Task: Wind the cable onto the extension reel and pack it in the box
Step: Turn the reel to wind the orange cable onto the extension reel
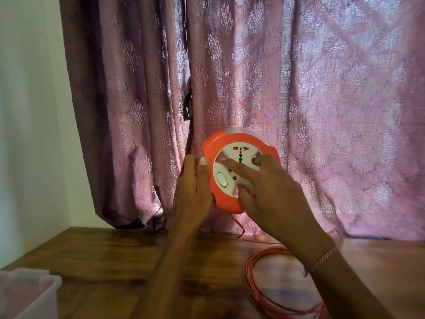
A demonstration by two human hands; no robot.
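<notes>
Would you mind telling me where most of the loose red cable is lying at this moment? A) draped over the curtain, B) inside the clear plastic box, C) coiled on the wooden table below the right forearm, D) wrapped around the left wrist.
C: the red cable lies in loose loops on the wooden table, with a strand running up to the reel, which is held up in both hands.
</notes>
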